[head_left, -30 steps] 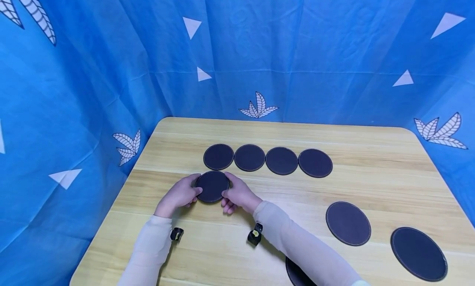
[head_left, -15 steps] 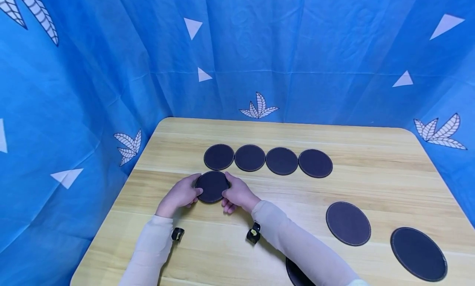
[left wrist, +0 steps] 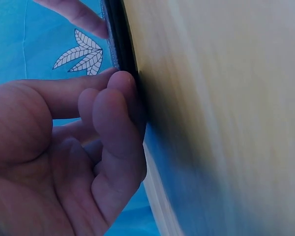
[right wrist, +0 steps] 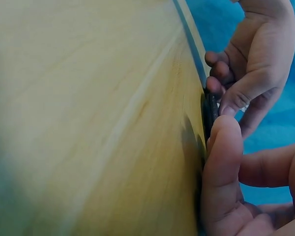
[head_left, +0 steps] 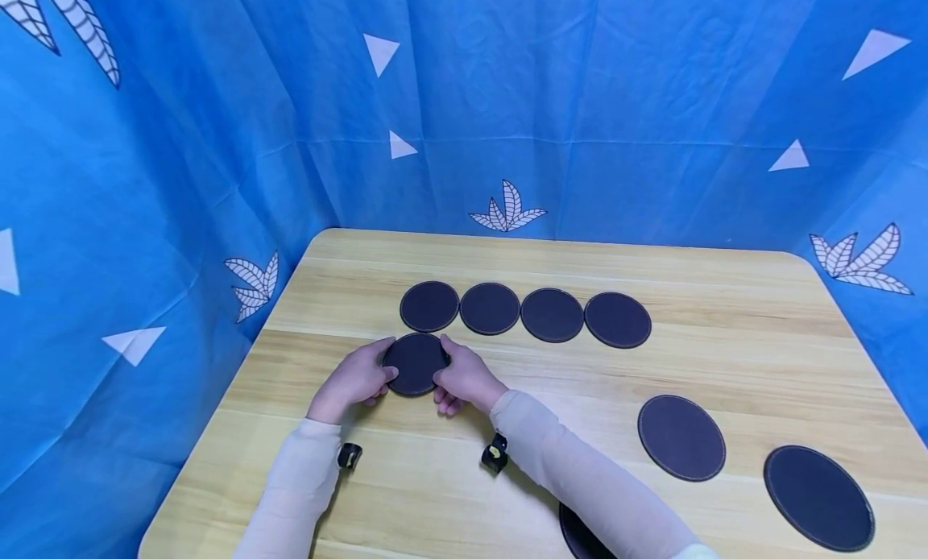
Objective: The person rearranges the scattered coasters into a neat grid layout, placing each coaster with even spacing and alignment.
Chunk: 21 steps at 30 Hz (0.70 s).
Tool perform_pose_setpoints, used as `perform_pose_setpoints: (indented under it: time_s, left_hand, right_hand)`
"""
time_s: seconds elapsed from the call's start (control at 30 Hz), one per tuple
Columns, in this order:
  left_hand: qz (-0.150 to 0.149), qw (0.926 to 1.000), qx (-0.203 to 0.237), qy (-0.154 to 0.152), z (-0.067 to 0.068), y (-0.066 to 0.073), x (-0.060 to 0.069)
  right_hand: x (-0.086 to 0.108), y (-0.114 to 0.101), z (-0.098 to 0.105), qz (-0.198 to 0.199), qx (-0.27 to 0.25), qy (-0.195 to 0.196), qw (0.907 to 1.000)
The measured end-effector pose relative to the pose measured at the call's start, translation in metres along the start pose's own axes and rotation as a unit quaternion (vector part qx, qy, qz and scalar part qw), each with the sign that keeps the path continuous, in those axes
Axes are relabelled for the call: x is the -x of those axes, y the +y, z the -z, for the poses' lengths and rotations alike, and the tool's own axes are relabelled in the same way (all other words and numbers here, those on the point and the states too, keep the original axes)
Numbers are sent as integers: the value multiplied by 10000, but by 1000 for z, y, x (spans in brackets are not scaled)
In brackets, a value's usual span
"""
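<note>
Between my two hands is a round dark coaster (head_left: 416, 364) with a stitched edge, just below the leftmost coaster (head_left: 429, 307) of a row. My left hand (head_left: 355, 378) grips its left edge, thumb on top. The right hand (head_left: 470, 375) holds the opposite edge with thumb and fingers. Seen from the left wrist, the coaster (left wrist: 119, 37) is edge-on near the table, with curled fingers (left wrist: 115, 123) beside it. In the right wrist view both hands pinch the coaster's dark rim (right wrist: 209, 110). Whether its underside touches the table is hard to tell.
Three more coasters continue the row, ending with a right-hand one (head_left: 618, 320). Two separate coasters lie at right, one nearer the middle (head_left: 681, 437) and one farther right (head_left: 819, 498). Another coaster (head_left: 580, 535) is partly under the right sleeve. A blue curtain (head_left: 464, 100) hangs behind the wooden table (head_left: 449, 494).
Both hands keep the same hold on the coaster, which stays in place below the row. Only a slight shift of the whole head view shows.
</note>
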State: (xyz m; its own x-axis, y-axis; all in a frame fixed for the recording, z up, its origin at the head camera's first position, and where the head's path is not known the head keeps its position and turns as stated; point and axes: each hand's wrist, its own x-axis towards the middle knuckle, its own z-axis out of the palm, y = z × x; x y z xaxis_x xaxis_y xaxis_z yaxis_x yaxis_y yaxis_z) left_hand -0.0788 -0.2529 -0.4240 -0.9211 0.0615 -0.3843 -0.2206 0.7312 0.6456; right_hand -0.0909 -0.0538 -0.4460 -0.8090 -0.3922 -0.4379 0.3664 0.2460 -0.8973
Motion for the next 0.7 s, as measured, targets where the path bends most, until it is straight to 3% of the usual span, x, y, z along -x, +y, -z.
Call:
perform_pose_setpoints:
  time_s: [0.7]
  left_hand:
    - [62,9998,190,-7,0,1,2]
  right_hand:
    - [1,-3,2,29,-186,-130,9997]
